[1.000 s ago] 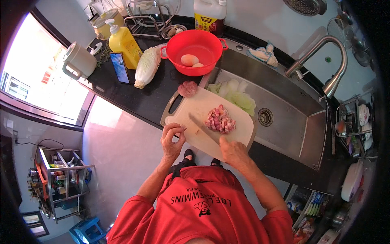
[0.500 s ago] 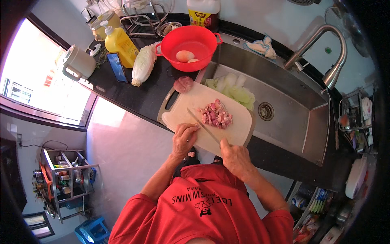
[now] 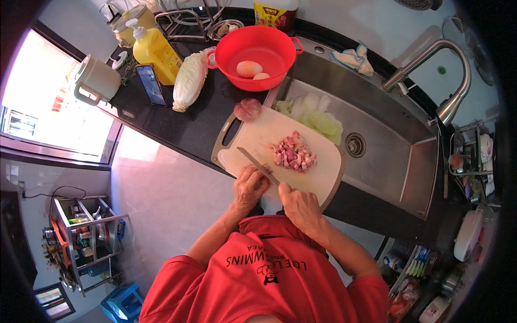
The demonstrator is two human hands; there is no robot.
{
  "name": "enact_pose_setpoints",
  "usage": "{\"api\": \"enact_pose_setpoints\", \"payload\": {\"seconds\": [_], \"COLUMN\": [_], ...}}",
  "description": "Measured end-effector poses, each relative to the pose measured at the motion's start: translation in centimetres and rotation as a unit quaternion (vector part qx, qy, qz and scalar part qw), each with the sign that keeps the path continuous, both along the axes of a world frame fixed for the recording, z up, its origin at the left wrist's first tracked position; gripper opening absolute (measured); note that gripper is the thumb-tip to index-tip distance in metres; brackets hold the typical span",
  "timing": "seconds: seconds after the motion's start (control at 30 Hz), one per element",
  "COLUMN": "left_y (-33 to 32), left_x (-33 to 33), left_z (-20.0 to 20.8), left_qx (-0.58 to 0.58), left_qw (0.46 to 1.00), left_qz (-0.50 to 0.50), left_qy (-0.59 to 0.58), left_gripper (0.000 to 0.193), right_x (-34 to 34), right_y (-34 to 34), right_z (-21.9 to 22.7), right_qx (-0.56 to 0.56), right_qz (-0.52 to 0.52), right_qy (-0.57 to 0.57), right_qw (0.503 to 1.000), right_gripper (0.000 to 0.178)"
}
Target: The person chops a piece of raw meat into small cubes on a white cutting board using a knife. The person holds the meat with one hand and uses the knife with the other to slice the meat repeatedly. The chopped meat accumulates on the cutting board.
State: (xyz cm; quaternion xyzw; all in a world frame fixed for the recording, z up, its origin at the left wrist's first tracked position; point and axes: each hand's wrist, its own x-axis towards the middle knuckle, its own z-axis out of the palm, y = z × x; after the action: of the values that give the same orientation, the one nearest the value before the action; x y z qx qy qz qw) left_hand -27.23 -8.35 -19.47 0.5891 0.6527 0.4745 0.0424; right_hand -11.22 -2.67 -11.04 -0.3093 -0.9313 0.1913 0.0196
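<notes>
A white cutting board (image 3: pixel 242 161) lies across the counter and the sink's edge. My right hand (image 3: pixel 301 207) is wrapped round the handle of a knife (image 3: pixel 253 161), whose blade points to the far left across the board. My left hand (image 3: pixel 250 188) rests at the board's near edge, fingers curled on a small piece of meat (image 3: pixel 267 169) beside the blade and partly hidden by it. Beyond the blade sits a pile of chopped raw meat (image 3: pixel 293 153). A rounded lump of meat (image 3: pixel 247 110) lies at the board's far left corner.
Behind the board stands a red colander (image 3: pixel 252 54) holding eggs, with a napa cabbage (image 3: pixel 190 83), a phone (image 3: pixel 151 85) and a yellow pump bottle (image 3: pixel 157 56) to its left. Pale green leaves (image 3: pixel 318 123) lie in the steel sink (image 3: pixel 382 156), under a tall faucet (image 3: pixel 431 51).
The knife and my right hand have shifted left and nearer, bringing the blade close to my left fingers. The whole view has shifted slightly. The meat pile looks unchanged.
</notes>
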Motion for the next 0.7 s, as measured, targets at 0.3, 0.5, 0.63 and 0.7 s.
{"api": "enact_pose_setpoints", "payload": {"seconds": [0.3, 0.5, 0.63, 0.7], "left_y": [-0.3, -0.4, 0.4, 0.5], "left_x": [-0.2, -1.7, 0.0, 0.2], "left_z": [-1.0, 0.1, 1.6, 0.6], "left_qx": [0.009, 0.040, 0.029, 0.028], "left_qw": [0.999, 0.981, 0.995, 0.998], "left_qz": [0.020, 0.111, 0.010, -0.032], "left_qy": [-0.026, -0.153, -0.100, -0.042], "left_gripper": [0.027, 0.018, 0.021, 0.022], "right_x": [-4.8, 3.4, 6.2, 5.9], "right_y": [1.2, 1.2, 2.9, 3.2], "right_z": [-1.6, -0.4, -0.1, 0.7], "right_qx": [0.022, -0.035, -0.060, -0.058], "right_qz": [0.000, -0.017, -0.062, -0.083], "right_qy": [0.077, -0.045, 0.025, 0.060], "right_qw": [0.997, 0.998, 0.996, 0.993], "right_gripper": [0.008, 0.012, 0.015, 0.017]}}
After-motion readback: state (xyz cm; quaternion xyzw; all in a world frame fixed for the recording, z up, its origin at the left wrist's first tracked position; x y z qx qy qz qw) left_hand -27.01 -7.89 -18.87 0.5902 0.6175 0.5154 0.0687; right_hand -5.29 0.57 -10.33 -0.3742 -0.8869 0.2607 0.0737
